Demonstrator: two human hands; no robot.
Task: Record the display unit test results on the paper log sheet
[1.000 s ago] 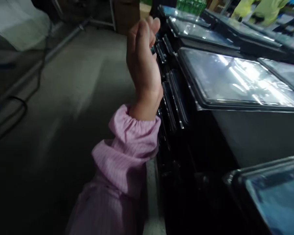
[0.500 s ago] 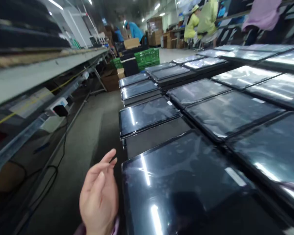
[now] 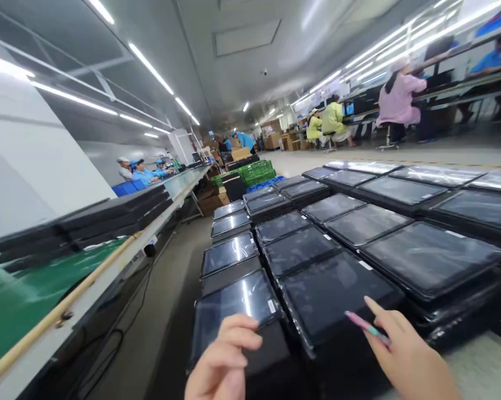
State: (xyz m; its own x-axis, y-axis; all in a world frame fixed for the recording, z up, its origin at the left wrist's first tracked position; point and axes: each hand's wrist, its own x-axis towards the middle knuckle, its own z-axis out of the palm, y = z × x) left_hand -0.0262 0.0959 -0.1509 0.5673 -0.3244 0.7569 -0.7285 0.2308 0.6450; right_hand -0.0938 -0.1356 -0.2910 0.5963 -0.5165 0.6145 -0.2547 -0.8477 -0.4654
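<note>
My left hand [image 3: 221, 364] hovers low in the view, fingers loosely curled and empty, just above the nearest stack of black trays [image 3: 237, 303] wrapped in shiny film. My right hand [image 3: 404, 355] is at the lower right, holding a thin pink pen [image 3: 365, 326] that points left over a second tray stack [image 3: 337, 289]. Neither hand touches a tray.
Many more film-covered tray stacks [image 3: 425, 253] fill the floor to the right and ahead. A long workbench with a green belt [image 3: 33, 289] and stacked black trays [image 3: 108, 216] runs along the left. Green crates [image 3: 256, 171] stand farther back. Workers sit at benches left and right.
The view has swung up from the floor and tray sides to the whole hall. My left hand dropped to the bottom edge, and my right hand with the pen came into view.
</note>
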